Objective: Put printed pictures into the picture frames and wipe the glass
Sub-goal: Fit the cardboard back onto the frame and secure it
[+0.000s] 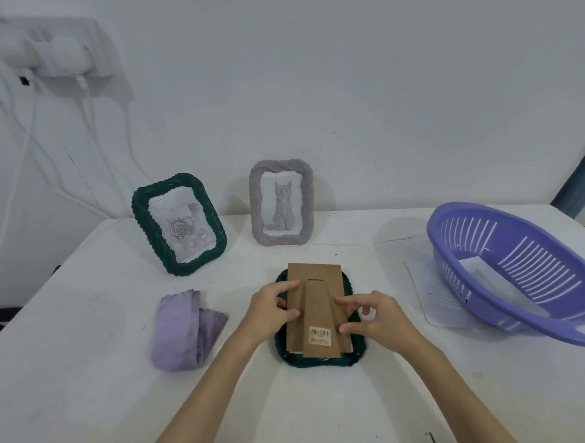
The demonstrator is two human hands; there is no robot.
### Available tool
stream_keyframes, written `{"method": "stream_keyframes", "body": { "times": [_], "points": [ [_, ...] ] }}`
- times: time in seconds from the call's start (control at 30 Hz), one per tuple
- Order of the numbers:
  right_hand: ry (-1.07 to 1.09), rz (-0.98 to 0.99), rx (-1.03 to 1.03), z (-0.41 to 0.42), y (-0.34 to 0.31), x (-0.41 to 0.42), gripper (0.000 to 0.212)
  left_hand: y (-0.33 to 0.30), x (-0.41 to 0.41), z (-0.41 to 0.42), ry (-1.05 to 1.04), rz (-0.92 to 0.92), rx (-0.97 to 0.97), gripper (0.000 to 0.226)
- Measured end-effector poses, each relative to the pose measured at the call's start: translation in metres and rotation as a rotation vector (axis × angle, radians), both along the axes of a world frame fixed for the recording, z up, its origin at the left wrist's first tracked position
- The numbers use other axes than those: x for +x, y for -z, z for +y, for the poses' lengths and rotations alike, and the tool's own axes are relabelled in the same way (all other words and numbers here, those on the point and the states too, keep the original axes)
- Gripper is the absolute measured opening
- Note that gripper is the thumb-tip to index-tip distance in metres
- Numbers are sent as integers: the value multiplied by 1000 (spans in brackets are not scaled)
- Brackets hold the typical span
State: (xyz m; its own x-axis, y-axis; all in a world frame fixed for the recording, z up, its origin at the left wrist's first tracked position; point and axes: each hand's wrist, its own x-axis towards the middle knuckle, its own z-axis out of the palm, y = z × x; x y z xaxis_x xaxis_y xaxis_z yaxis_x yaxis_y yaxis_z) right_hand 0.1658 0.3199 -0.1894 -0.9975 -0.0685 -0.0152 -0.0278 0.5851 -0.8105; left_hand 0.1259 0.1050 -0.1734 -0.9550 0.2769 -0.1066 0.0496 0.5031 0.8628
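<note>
White table (89,384) stands against a white wall. Near its front edge, at the middle, I see a dark green frame (325,363) lying face down with its brown cardboard backing (317,308) on top. My left hand (272,310) pinches the backing's left side, my right hand (379,318) pinches its right side. Two filled frames, green (179,224) and grey (282,203), stand at the back edge. Purple cloth (185,332) lies toward the left edge, purple basket (524,270) at the right edge.
</note>
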Motion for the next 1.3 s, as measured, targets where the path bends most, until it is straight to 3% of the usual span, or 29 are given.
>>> {"method": "stream_keyframes", "body": {
  "times": [0.4, 0.73, 1.0, 1.3],
  "points": [
    [-29, 44, 133, 1, 4, -1, 47, 9, -1, 1, 0, 29, 1, 62],
    [-54, 58, 274, 0, 8, -1, 47, 12, -3, -5, 55, 112, -114, 61],
    [-79, -4, 418, -2, 4, -2, 45, 16, 0, -6, 136, 138, -335, 54],
    [-131, -28, 528, -5, -8, -4, 36, 14, -4, -7, 209, 134, -402, 52]
  ]
}}
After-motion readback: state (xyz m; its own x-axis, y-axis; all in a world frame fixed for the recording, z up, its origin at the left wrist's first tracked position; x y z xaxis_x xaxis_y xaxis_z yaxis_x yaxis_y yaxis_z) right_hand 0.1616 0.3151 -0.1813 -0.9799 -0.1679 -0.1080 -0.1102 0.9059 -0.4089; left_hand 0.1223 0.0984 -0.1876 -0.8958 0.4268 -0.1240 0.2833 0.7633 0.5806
